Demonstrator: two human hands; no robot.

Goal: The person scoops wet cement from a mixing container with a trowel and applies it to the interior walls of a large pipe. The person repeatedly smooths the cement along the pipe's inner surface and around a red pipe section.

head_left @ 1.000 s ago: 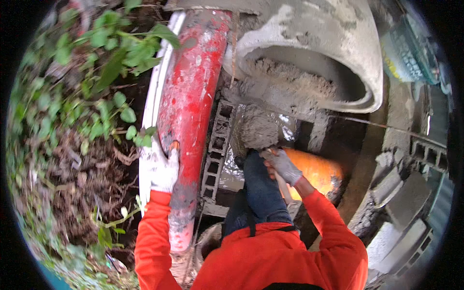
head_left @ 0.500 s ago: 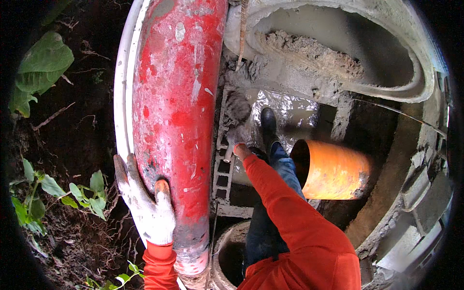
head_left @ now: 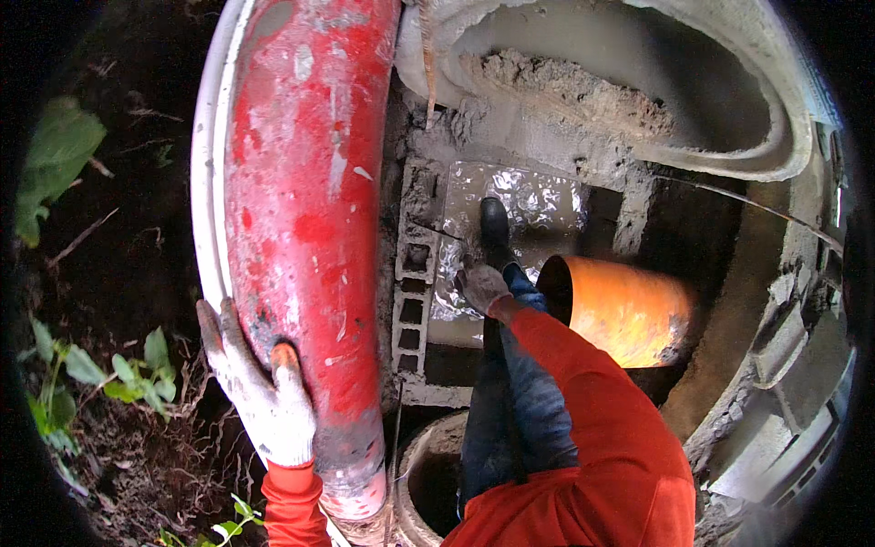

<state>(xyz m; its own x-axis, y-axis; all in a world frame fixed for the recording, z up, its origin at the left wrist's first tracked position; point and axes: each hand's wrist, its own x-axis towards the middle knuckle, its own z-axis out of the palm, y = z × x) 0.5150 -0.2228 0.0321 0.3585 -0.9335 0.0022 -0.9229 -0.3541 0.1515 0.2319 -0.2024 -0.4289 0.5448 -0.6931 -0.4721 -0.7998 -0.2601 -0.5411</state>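
Note:
A scuffed red pipe (head_left: 314, 228) runs up the left side, with a white pipe (head_left: 211, 182) along it. My left hand (head_left: 260, 383), in a dirty white glove, rests on both with fingers spread. My gloved right hand (head_left: 483, 287) is closed low over murky water (head_left: 547, 196), beside my booted leg; what it grips is hidden. A hollow concrete block (head_left: 415, 310) lies left of that hand. An orange pipe section (head_left: 624, 314) lies to its right, its open end facing my leg.
A large concrete ring (head_left: 788, 128) holds grey sludge at the top. A round concrete opening (head_left: 415, 492) is below. Rubble blocks (head_left: 793, 392) line the right edge, a rod (head_left: 747, 201) crosses the pit, and dark soil with roots and leaves (head_left: 68, 150) fills the left.
The view has tilted further down into the pit. The mortar lump seen at my right hand is gone from it, and that hand has swung left, then slightly back right.

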